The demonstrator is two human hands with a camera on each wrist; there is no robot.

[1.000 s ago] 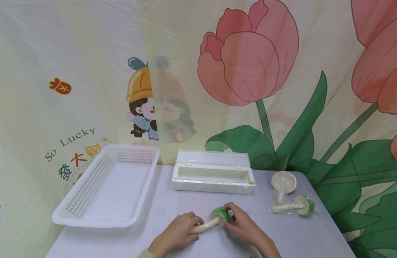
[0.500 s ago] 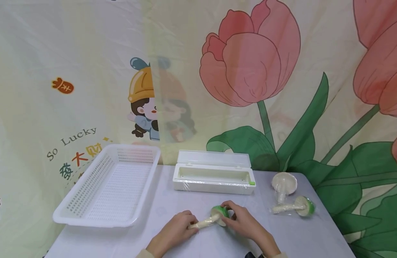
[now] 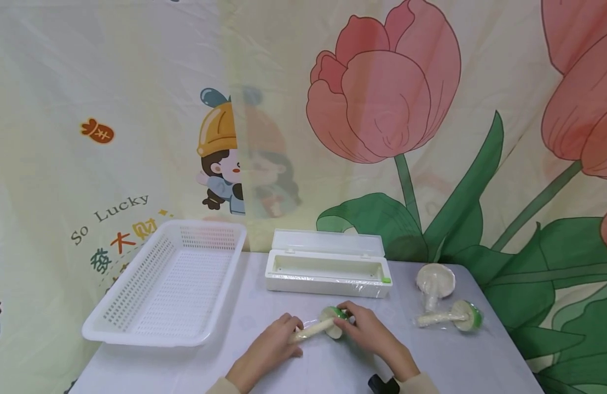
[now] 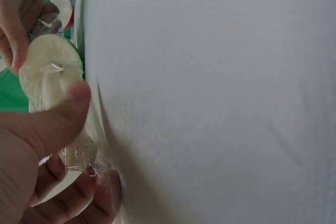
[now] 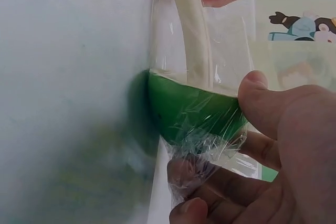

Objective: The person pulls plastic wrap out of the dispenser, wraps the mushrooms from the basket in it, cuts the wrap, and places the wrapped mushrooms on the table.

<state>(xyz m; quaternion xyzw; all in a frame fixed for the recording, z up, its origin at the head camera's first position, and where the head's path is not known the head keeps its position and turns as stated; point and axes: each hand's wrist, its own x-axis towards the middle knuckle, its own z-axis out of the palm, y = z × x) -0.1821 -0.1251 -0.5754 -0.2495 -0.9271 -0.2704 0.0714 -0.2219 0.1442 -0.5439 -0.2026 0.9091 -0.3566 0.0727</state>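
A mushroom (image 3: 313, 330) with a green cap and a long cream stem, wrapped in clear plastic, lies between both hands just above or on the table. My left hand (image 3: 272, 343) grips the end of the stem; thumb and fingers show around it in the left wrist view. My right hand (image 3: 374, 331) holds the cap end. In the right wrist view the thumb presses the rim of the green cap (image 5: 194, 106), and the fingers curl around the crumpled plastic beneath it. The cap's pale underside (image 4: 50, 56) faces the left wrist camera.
Two more plastic-wrapped mushrooms lie at the table's right: one green-capped mushroom (image 3: 467, 316) and one showing its pale round mushroom underside (image 3: 436, 280). A long white box (image 3: 328, 285) with its lid raised stands behind the hands. At left is a white perforated basket (image 3: 148, 340).
The mushroom has turned slightly, its stem lying more across the pale underside of the cap. My right hand has shifted a little away from me, and the left hand has moved only slightly.
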